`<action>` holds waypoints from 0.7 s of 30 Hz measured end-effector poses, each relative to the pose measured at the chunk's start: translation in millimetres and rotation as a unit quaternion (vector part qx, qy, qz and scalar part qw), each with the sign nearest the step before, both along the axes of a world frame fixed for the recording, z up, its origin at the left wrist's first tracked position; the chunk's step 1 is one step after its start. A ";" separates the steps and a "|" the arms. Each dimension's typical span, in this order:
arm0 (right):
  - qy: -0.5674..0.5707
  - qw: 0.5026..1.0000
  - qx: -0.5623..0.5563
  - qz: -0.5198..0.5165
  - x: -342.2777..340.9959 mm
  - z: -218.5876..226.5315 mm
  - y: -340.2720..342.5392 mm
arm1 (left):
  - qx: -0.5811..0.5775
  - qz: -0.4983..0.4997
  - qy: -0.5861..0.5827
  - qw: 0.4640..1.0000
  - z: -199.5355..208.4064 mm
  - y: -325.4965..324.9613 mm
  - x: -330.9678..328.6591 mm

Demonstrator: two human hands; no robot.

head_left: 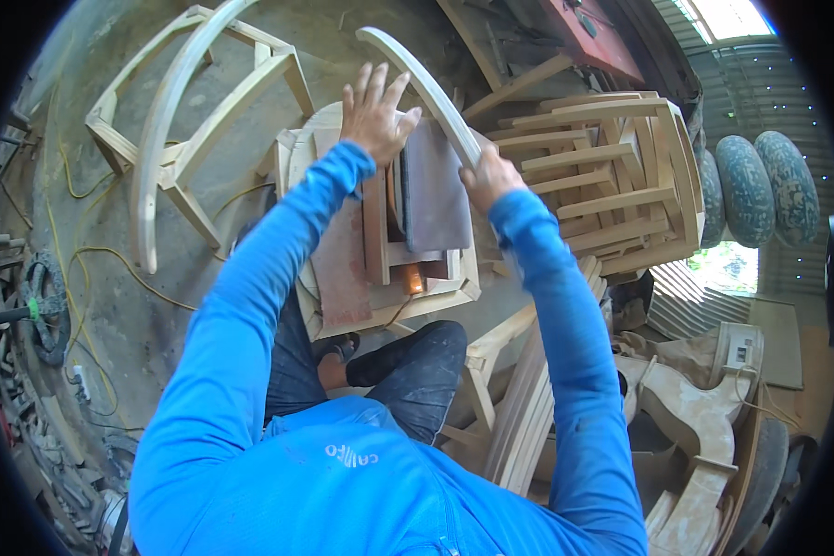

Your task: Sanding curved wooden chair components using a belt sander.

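My right hand (493,178) is wrapped round the lower end of a long curved pale wooden strip (426,85), which rises up and to the left from it. My left hand (377,113) is stretched out with fingers spread, just left of the strip and apart from it. Below both hands stands a wooden frame (463,289) carrying a box-like part with a greyish sheet (437,199) over it, perhaps sandpaper. A reddish-brown flat sheet (343,269) lies along its left side. Near the bottom of the box is an orange object (414,279) with a cord.
At the left, another curved wooden piece (162,130) leans on an angular wooden frame (227,116). A yellow cord (130,271) runs over the floor. Stacked wooden frames (621,176) stand at the right, with long wooden strips (528,398) beside my right arm. Large round rolls (749,190) sit behind.
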State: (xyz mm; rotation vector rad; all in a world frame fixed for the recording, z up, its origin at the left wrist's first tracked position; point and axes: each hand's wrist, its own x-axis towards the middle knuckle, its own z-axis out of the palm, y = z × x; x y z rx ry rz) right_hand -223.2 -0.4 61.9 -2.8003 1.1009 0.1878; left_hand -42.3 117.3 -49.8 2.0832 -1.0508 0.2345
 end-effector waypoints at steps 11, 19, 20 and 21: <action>-0.120 0.985 0.117 -0.037 -247.0 -28.2 119.4 | -0.013 -0.105 -0.049 0.993 83.6 43.9 -73.2; -0.099 0.979 0.105 -0.142 -509.6 26.2 302.4 | 0.120 -0.485 -0.145 0.854 142.8 50.2 -198.4; -0.111 0.977 0.092 -0.157 -532.2 28.9 311.0 | 0.111 -0.500 -0.150 0.846 149.7 60.7 -221.3; -0.101 0.978 0.077 -0.164 -552.6 32.5 314.9 | 0.117 -0.508 -0.149 0.840 154.8 73.4 -239.7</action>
